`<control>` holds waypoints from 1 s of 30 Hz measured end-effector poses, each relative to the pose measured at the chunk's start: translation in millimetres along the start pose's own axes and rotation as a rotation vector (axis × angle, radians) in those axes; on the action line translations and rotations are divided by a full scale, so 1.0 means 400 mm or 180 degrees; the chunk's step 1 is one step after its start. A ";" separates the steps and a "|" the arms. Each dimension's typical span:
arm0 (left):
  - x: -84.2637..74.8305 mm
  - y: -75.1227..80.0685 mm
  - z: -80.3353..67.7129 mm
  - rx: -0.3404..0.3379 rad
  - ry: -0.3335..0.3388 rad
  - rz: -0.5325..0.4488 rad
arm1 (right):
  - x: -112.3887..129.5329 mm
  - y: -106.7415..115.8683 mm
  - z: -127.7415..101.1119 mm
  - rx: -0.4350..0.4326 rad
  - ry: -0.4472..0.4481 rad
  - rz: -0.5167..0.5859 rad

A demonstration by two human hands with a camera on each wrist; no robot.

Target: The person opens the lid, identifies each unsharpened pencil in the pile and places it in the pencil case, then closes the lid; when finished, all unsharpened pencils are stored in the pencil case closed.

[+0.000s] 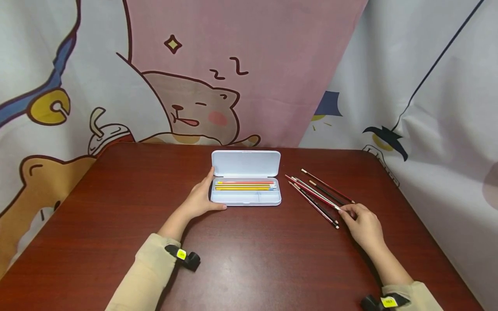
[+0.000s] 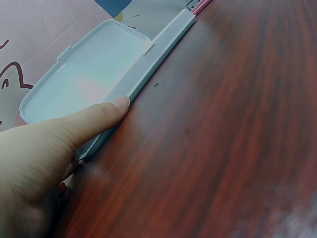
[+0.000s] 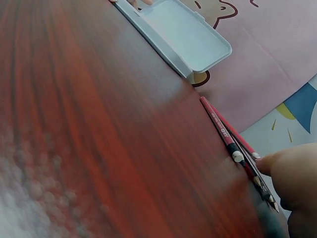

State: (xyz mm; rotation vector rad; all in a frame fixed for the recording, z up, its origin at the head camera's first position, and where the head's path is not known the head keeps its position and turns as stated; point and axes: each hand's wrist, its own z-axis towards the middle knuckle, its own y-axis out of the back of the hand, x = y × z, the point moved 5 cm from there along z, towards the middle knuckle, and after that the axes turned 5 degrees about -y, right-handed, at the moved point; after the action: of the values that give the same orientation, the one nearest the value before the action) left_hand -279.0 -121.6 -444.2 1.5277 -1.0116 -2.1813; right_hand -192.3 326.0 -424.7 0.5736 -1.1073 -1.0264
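Cartoon-printed curtains (image 1: pixel 241 73) hang behind a dark red wooden surface (image 1: pixel 249 268). Toward its far middle lies a pale blue pencil case (image 1: pixel 246 196) with its lid open, yellow and orange pencils (image 1: pixel 245 185) lying lengthwise in its tray. The left hand (image 1: pixel 202 198) rests against the case's left end, its grip curled round it with the thumb along the near edge. To the right, loose red and black pencils (image 1: pixel 317 196) lie fanned out; the right hand (image 1: pixel 363 224) pinches the near end of one.
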 end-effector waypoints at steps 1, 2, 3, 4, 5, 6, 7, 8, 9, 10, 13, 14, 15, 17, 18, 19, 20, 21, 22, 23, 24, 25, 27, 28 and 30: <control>0.000 0.000 0.000 -0.0002 -0.0008 0.0003 | 0.000 0.001 -0.001 -0.0024 -0.0010 -0.0018; 0.000 0.000 0.001 -0.0003 -0.0009 0.0005 | 0.000 0.003 0.000 -0.0054 -0.0010 -0.0035; -0.001 -0.001 0.001 -0.0004 -0.0014 0.0003 | 0.000 0.004 -0.001 -0.0083 -0.0005 -0.0046; 0.000 -0.001 0.002 -0.0006 -0.0020 0.0001 | 0.000 0.005 -0.001 -0.0116 0.0002 -0.0052; 0.000 -0.001 0.002 -0.0006 -0.0024 -0.0003 | 0.000 0.007 -0.001 -0.0155 0.0015 -0.0051; 0.000 -0.002 0.002 -0.0009 -0.0028 -0.0007 | 0.000 0.008 -0.001 -0.0190 0.0026 -0.0051; 0.000 -0.002 0.002 -0.0010 -0.0034 -0.0011 | 0.000 0.009 -0.001 -0.0229 0.0033 -0.0041; 0.000 -0.002 0.002 -0.0010 -0.0036 -0.0017 | 0.001 0.010 -0.001 -0.0267 0.0041 -0.0028; 0.000 -0.002 0.002 -0.0011 -0.0039 -0.0022 | 0.002 0.011 -0.001 -0.0302 0.0051 -0.0011; 0.000 -0.001 0.001 -0.0015 -0.0043 -0.0029 | 0.003 0.012 0.000 -0.0332 0.0066 0.0010; 0.000 -0.001 0.000 -0.0018 -0.0047 -0.0035 | 0.012 0.009 0.002 -0.0382 0.0138 0.0081; 0.000 -0.001 0.000 -0.0020 -0.0046 -0.0028 | 0.016 0.007 0.003 -0.0389 0.0169 0.0101; 0.000 0.000 0.000 -0.0023 -0.0046 -0.0020 | 0.021 0.005 0.004 -0.0392 0.0207 0.0126; -0.001 -0.001 -0.001 -0.0023 -0.0054 -0.0007 | 0.034 -0.001 0.007 -0.0378 0.0262 0.0172; -0.002 -0.001 -0.001 -0.0023 -0.0058 0.0002 | 0.039 -0.006 0.009 -0.0377 0.0286 0.0183; -0.002 -0.001 -0.001 -0.0021 -0.0058 0.0010 | 0.047 -0.010 0.011 -0.0366 0.0313 0.0210; -0.002 -0.001 -0.001 -0.0020 -0.0059 0.0013 | 0.054 -0.014 0.014 -0.0352 0.0327 0.0236; -0.003 -0.001 -0.001 -0.0019 -0.0059 0.0008 | 0.061 -0.019 0.017 -0.0331 0.0340 0.0264; -0.003 -0.001 -0.001 -0.0016 -0.0053 0.0003 | 0.069 -0.025 0.021 -0.0315 0.0354 0.0290; -0.003 0.000 -0.001 -0.0014 -0.0045 0.0000 | 0.076 -0.030 0.025 -0.0305 0.0365 0.0309; -0.002 0.000 -0.001 -0.0015 -0.0038 -0.0004 | 0.083 -0.036 0.030 -0.0296 0.0375 0.0326; -0.002 0.000 -0.001 -0.0014 -0.0030 -0.0003 | 0.092 -0.040 0.034 -0.0281 0.0382 0.0356; -0.001 0.000 -0.001 -0.0012 -0.0021 0.0008 | 0.107 -0.051 0.044 -0.0283 0.0399 0.0371; 0.000 0.000 -0.001 -0.0010 -0.0018 0.0019 | 0.114 -0.056 0.049 -0.0288 0.0410 0.0380; 0.000 0.000 -0.001 -0.0008 -0.0028 0.0035 | 0.128 -0.065 0.059 -0.0313 0.0430 0.0407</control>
State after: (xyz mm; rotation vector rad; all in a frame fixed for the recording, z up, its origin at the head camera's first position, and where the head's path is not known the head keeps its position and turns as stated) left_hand -278.7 -121.7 -444.3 1.5091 -1.0172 -2.1832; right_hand -219.4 271.2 -413.9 0.4798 -0.9569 -0.9124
